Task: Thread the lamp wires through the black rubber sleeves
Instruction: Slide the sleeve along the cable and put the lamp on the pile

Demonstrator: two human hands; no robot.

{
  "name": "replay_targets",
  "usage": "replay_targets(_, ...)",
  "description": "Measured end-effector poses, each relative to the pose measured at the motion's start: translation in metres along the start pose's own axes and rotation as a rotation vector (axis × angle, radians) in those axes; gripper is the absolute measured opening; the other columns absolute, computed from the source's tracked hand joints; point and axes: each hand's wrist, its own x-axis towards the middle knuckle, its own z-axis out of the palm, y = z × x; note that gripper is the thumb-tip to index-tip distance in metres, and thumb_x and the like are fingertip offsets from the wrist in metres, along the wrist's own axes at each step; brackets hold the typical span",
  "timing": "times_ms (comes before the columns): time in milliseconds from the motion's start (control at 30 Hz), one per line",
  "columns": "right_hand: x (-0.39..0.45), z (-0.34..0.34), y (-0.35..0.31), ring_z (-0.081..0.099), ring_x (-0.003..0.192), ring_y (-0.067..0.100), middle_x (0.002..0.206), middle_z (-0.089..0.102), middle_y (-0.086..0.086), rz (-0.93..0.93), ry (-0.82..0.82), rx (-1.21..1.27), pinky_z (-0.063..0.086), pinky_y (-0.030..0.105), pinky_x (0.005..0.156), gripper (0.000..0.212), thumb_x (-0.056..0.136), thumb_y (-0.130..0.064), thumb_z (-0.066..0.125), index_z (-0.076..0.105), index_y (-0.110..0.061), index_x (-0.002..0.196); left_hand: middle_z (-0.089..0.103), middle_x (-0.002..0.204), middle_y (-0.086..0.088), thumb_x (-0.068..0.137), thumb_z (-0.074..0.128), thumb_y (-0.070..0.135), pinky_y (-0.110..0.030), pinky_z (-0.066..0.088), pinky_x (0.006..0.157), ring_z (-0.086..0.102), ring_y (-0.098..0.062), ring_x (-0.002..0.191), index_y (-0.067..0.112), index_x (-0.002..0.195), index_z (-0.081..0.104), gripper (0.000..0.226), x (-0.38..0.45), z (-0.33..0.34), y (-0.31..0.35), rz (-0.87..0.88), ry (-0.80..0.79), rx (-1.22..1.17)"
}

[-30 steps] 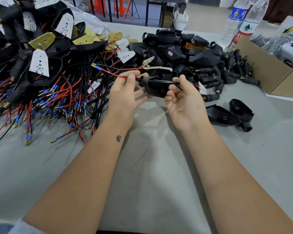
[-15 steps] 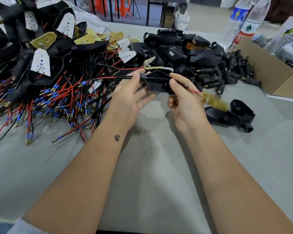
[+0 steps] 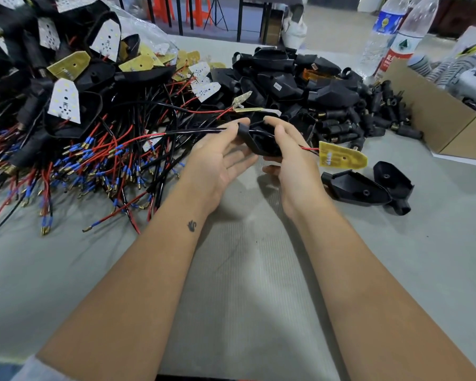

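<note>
Between both hands sits a black rubber sleeve point(image 3: 259, 141), held above the grey table point(image 3: 245, 270). My left hand point(image 3: 217, 158) pinches the sleeve's narrow neck with thumb and forefinger, its other fingers spread. My right hand point(image 3: 289, 158) grips the sleeve's wide body. A red and a black wire point(image 3: 176, 133) come out of the neck and trail left. On the right side the wires end at a yellow LED board point(image 3: 341, 159), which hangs just beyond my right hand.
A heap of wired boards and sleeves point(image 3: 74, 111) fills the left. Black sleeves and small sockets point(image 3: 341, 105) are piled behind the hands. Two loose sleeves point(image 3: 363, 188) lie at the right. A cardboard box point(image 3: 434, 125) and two bottles point(image 3: 396, 37) stand at the far right.
The wires have been pulled leftward through the sleeve, drawing the yellow board closer to my right hand. Both hands stayed at about the same place.
</note>
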Motion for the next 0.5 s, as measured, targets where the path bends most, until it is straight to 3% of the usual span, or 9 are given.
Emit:
replay_targets(133, -0.0004, 0.0012, 0.0004, 0.06, 0.105, 0.011, 0.121, 0.063, -0.009, 0.008, -0.021, -0.049, 0.049, 0.029, 0.084, 0.041, 0.099, -0.034, 0.055, 0.046, -0.033, 0.139, 0.074, 0.097, -0.008, 0.104, 0.044, 0.025, -0.026, 0.057, 0.073, 0.072, -0.019, 0.089, 0.017, 0.107, 0.066, 0.024, 0.0017, 0.0008, -0.0001, 0.059, 0.015, -0.065)
replay_targets(233, -0.0037, 0.0031, 0.004, 0.057, 0.12, 0.017, 0.133, 0.059, -0.002, -0.065, -0.052, -0.076, 0.046, 0.035, 0.103, 0.07, 0.094, -0.031, 0.064, 0.022, -0.033, 0.151, 0.074, 0.097, -0.009, 0.105, 0.039, 0.025, -0.026, 0.056, 0.075, 0.072, -0.021, 0.091, 0.016, 0.109, 0.064, 0.026, 0.0028, 0.0008, -0.0008, 0.11, 0.011, -0.116)
replay_targets(300, -0.005, 0.0038, 0.003, 0.057, 0.122, 0.02, 0.133, 0.059, 0.001, -0.058, -0.064, -0.097, 0.047, 0.037, 0.103, 0.079, 0.092, -0.03, 0.067, 0.017, -0.029, 0.153, 0.074, 0.096, -0.008, 0.106, 0.037, 0.025, -0.027, 0.057, 0.074, 0.072, -0.021, 0.09, 0.016, 0.107, 0.063, 0.028, 0.0029, 0.001, -0.0009, 0.142, 0.036, -0.125)
replay_targets(333, -0.0059, 0.0043, 0.0018, 0.059, 0.117, 0.019, 0.133, 0.059, 0.002, -0.047, -0.068, -0.102, 0.049, 0.036, 0.096, 0.072, 0.091, -0.03, 0.068, 0.026, -0.026, 0.15, 0.074, 0.097, -0.008, 0.106, 0.036, 0.025, -0.027, 0.057, 0.074, 0.072, -0.021, 0.089, 0.016, 0.107, 0.062, 0.028, 0.0032, 0.0008, -0.0006, 0.155, 0.056, -0.132)
replay_targets(400, -0.0054, 0.0059, 0.0001, 0.062, 0.103, 0.017, 0.136, 0.056, 0.007, -0.046, -0.073, -0.126, 0.05, 0.033, 0.081, 0.033, 0.09, -0.029, 0.07, 0.053, -0.023, 0.117, 0.071, 0.105, -0.01, 0.106, 0.036, 0.026, -0.03, 0.057, 0.076, 0.072, -0.021, 0.089, 0.016, 0.108, 0.06, 0.027, 0.0042, -0.0001, 0.0001, 0.178, 0.096, -0.139)
replay_targets(433, -0.0051, 0.0067, 0.0004, 0.062, 0.097, 0.016, 0.13, 0.059, 0.008, -0.051, -0.078, -0.144, 0.049, 0.032, 0.077, 0.023, 0.09, -0.028, 0.07, 0.055, -0.022, 0.105, 0.069, 0.11, -0.012, 0.106, 0.035, 0.026, -0.03, 0.057, 0.077, 0.072, -0.021, 0.089, 0.017, 0.109, 0.06, 0.026, 0.0046, -0.0005, 0.0003, 0.187, 0.111, -0.134)
replay_targets(500, -0.0028, 0.006, 0.0037, 0.061, 0.092, 0.013, 0.105, 0.064, 0.003, -0.044, -0.123, -0.172, 0.05, 0.03, 0.079, 0.024, 0.091, -0.029, 0.069, 0.057, -0.027, 0.112, 0.066, 0.117, -0.014, 0.106, 0.034, 0.027, -0.029, 0.056, 0.076, 0.071, -0.021, 0.089, 0.017, 0.11, 0.059, 0.027, 0.005, -0.0009, 0.0005, 0.2, 0.13, -0.133)
